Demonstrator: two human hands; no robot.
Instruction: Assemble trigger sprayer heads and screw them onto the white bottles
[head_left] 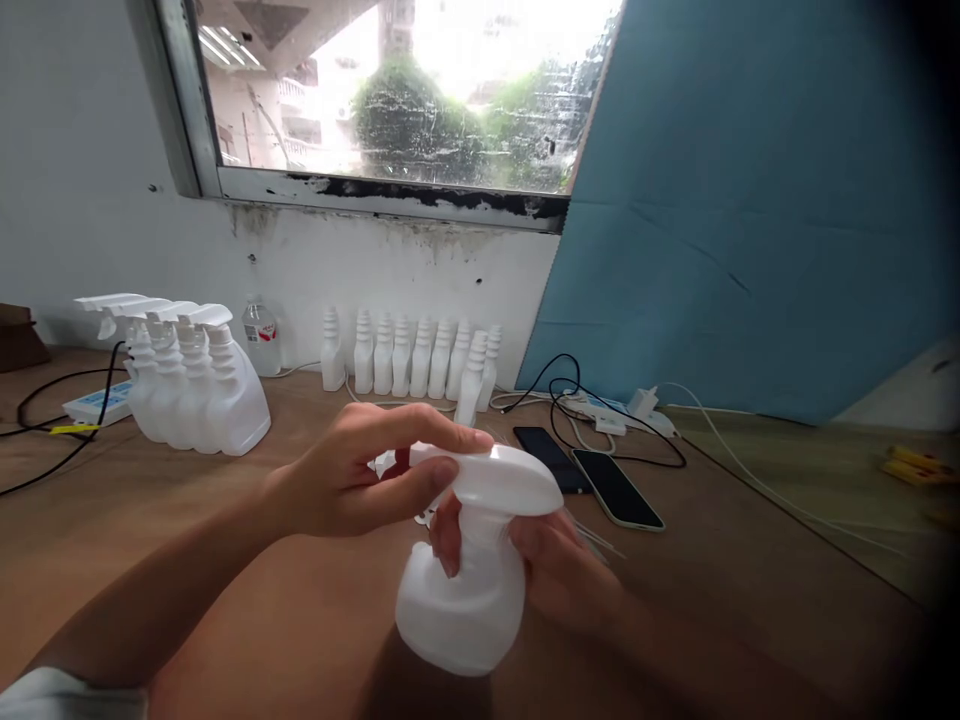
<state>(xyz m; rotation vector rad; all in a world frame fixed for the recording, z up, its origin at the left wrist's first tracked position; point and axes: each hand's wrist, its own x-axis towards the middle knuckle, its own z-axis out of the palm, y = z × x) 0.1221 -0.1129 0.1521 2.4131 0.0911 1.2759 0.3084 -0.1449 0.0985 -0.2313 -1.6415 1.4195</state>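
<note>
A white plastic spray bottle [465,620] is held in front of me, slightly tilted, over the brown tabletop. Its white spray head [514,480] sits at the neck, with the rounded back end pointing right. My left hand [367,470] is closed on the nozzle side of the head, thumb in front and fingers along the top. Around the neck below the head, my right hand [566,570] is closed, partly hidden behind the bottle. Some small white parts [386,462] show behind my left fingers, too covered to make out.
White spray bottles [195,390] with heads stand at left. Several narrow white bottles [401,355] line the wall, near a clear plastic bottle [261,335]. Two phones [619,488] [551,458], a power strip [622,412] and black cables [660,462] lie at right.
</note>
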